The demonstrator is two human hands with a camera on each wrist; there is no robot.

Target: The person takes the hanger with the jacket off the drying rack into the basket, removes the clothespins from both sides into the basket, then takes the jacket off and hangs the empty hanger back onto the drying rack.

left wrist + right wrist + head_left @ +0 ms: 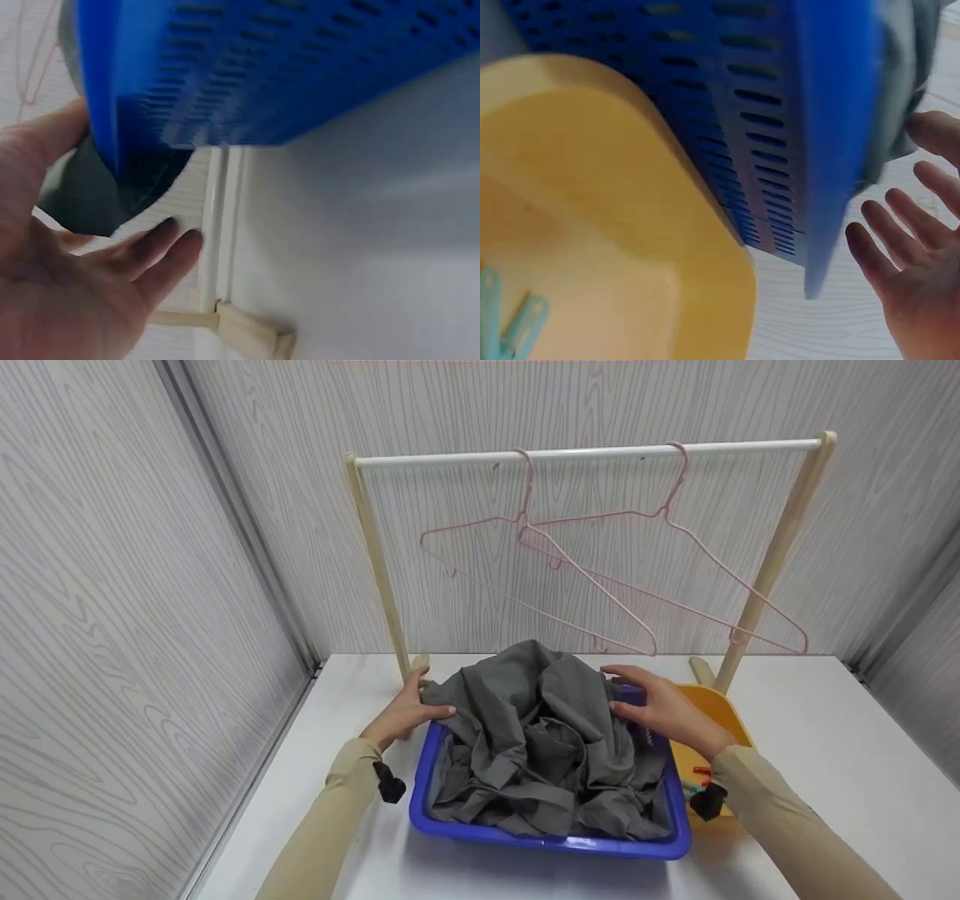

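A crumpled grey cloth (525, 735) is heaped in a blue basket (540, 844) with slotted sides. At the heap's far left corner, my left hand (405, 711) has its thumb against the cloth and its fingers spread outside the rim. In the left wrist view, a fold of the cloth (86, 195) hangs over the rim between thumb and loosely extended fingers (176, 262). My right hand (664, 712) is at the heap's far right side, fingers spread. The right wrist view shows its fingers (907, 240) apart, with the thumb close to the cloth (900, 90).
Behind the basket stands a rack with a white bar (600, 453) and wooden legs. Two pink hangers (525, 519) hang from it, their lower bars near the heap. A yellow bin (712, 709) holding small clips (525, 326) sits right beside the basket on the white table (825, 750).
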